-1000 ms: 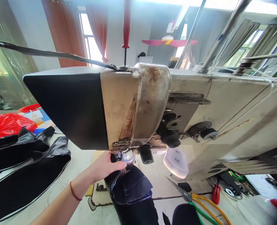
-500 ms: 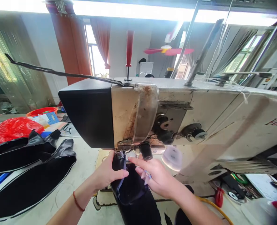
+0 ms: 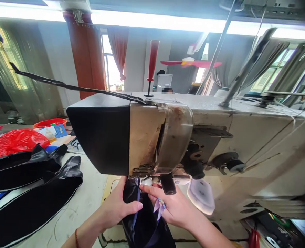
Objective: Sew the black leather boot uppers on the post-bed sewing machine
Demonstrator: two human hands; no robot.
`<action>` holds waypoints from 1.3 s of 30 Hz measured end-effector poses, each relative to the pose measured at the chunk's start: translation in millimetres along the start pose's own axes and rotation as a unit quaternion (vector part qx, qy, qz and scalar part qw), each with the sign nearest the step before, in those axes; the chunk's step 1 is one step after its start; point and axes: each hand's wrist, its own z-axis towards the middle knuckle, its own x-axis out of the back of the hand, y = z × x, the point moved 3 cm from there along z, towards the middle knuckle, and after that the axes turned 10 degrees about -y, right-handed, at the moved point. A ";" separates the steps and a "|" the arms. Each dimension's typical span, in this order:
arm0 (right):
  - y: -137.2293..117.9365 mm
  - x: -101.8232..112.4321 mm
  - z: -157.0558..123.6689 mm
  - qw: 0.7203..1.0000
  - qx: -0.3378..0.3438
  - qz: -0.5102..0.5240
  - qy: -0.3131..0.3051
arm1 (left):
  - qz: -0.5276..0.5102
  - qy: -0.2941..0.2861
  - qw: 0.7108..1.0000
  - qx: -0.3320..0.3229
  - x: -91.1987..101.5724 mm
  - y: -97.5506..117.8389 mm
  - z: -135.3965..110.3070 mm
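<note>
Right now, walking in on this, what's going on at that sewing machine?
A person has the left hand on a piece of black material just below the sewing machine's head. The right hand reaches in from the other side, index finger by the material's edge, with a small pale object, unclear what, at its fingers. More black pieces lie at the left.

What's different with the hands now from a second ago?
The right hand came in from the right to the black piece under the sewing machine, with a small pale pointed thing in its grip; I can't tell what it is. The left hand stayed at the black piece, and the red bag stayed put.
</note>
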 end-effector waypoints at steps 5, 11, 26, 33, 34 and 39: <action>8.1 -5.7 -4.4 0.999 -0.025 0.024 -0.022 | -0.011 0.013 1.000 -0.018 -3.6 2.9 -1.0; 12.5 -6.3 -4.2 0.995 -0.071 0.053 -0.048 | 0.005 0.019 1.000 -0.011 -2.5 -2.6 1.7; 19.6 -14.5 -3.6 0.985 -0.116 0.112 -0.069 | 0.011 0.043 0.999 -0.028 -4.8 -3.5 4.3; 24.9 -17.1 -3.5 0.978 -0.127 0.151 -0.065 | 0.039 0.072 0.997 -0.011 -8.8 -2.6 4.4; 25.3 -16.9 -2.7 0.975 -0.133 0.164 -0.069 | 0.039 0.076 0.996 -0.001 -9.9 -3.7 4.7; 27.8 -19.0 2.2 0.969 -0.148 0.175 -0.092 | 0.034 0.102 0.993 0.046 -14.0 -10.6 7.6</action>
